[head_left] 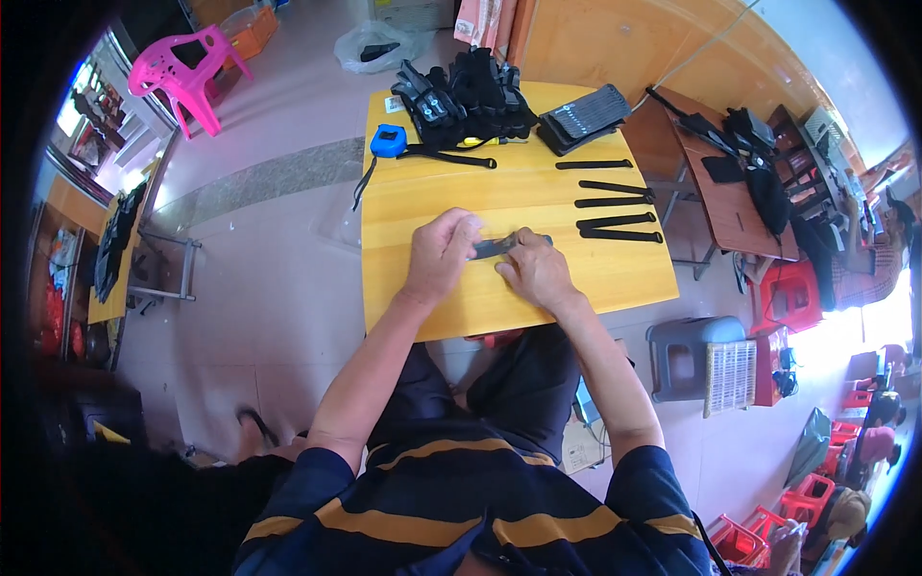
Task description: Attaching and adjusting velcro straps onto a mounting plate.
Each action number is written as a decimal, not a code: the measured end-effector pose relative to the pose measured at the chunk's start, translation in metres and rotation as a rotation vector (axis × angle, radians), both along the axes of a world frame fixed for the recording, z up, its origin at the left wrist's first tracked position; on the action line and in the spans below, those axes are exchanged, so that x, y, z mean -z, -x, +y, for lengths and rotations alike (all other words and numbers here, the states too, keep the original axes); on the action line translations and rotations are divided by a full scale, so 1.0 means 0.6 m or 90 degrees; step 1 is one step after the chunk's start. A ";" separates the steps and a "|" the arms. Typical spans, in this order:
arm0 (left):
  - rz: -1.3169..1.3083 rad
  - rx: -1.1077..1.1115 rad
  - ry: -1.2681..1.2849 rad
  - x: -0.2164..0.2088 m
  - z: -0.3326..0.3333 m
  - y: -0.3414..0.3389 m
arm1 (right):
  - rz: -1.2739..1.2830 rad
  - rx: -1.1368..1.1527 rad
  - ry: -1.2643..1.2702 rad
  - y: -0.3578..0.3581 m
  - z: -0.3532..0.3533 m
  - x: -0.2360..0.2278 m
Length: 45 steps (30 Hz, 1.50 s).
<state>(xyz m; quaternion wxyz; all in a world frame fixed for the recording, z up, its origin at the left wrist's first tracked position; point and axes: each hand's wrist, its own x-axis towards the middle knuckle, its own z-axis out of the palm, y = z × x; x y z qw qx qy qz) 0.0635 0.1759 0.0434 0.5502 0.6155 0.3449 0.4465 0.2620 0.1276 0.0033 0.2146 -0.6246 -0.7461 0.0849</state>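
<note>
At the near part of the yellow table (432, 312), a short black strap (492, 249) lies between my hands. My left hand (444, 254) is closed at the strap's left end, its fingertips pinched together. Fingers of my right hand (540, 271) press on the strap's other end and cover part of it. To the right lie several black straps in a loose column, among them a top strap (594, 165) and a bottom strap (620, 235). Another black strap (451, 156) is stretched out beyond my left hand, beside a blue tape measure (388, 141).
A heap of black straps and buckled gear (471, 101) sits at the table's far edge, with a black ribbed case (586, 117) beside it. A brown side table (735, 206) and a grey stool (677, 360) stand right. A pink chair (187, 72) stands far left. Other people are at right.
</note>
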 end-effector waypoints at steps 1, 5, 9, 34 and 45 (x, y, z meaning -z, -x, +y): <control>0.076 -0.052 -0.052 0.016 0.006 0.013 | -0.028 -0.006 -0.006 -0.005 -0.002 0.001; 0.255 -0.187 -0.243 0.053 0.011 0.051 | -0.042 -0.046 -0.077 -0.011 -0.005 0.011; 0.278 -0.207 -0.270 0.071 0.005 0.055 | -0.037 -0.054 -0.101 0.010 -0.014 0.012; 0.545 -0.087 -0.428 0.084 0.017 -0.010 | 0.274 0.098 0.031 0.051 0.028 0.022; 0.211 -0.180 -0.204 0.133 0.024 0.008 | 0.137 0.033 -0.144 0.060 0.011 0.024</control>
